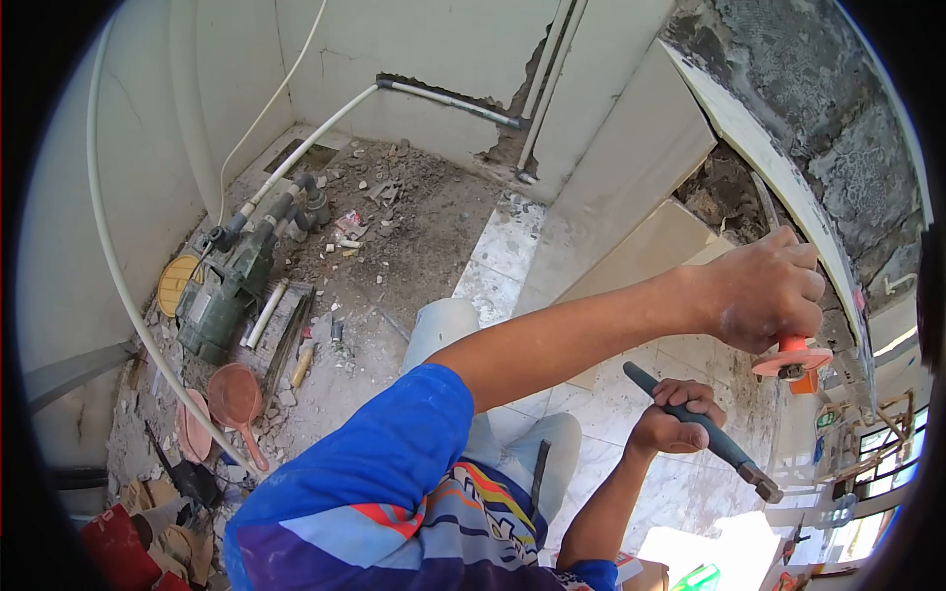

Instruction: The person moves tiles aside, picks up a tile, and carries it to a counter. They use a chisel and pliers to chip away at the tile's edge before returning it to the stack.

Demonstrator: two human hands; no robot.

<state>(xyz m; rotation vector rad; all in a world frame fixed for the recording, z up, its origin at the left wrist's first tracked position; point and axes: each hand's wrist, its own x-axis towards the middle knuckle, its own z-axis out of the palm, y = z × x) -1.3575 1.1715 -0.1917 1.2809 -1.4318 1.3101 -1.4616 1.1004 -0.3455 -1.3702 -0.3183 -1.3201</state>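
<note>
One hand, at the end of the long forearm crossing the view, is my left hand or right hand by position: my left hand (680, 416) is wrapped round the dark grey handle of a hammer (724, 443), its metal head pointing down and right. Above it, my right hand (774, 291) is closed round an orange-red chisel grip (793, 360) with a round guard; a short metal part shows beneath the guard. The two tools are apart. Beyond the right hand runs the broken edge of a tiled wall (769, 148).
A green water pump (227, 300) with white pipes stands on the rubble-strewn floor (424, 217) at the left. Near it lie a reddish dipper (235, 396) and a yellow round lid (178, 285). A white hose (108, 231) arcs past. Large beige panels (641, 246) lean beside the broken wall.
</note>
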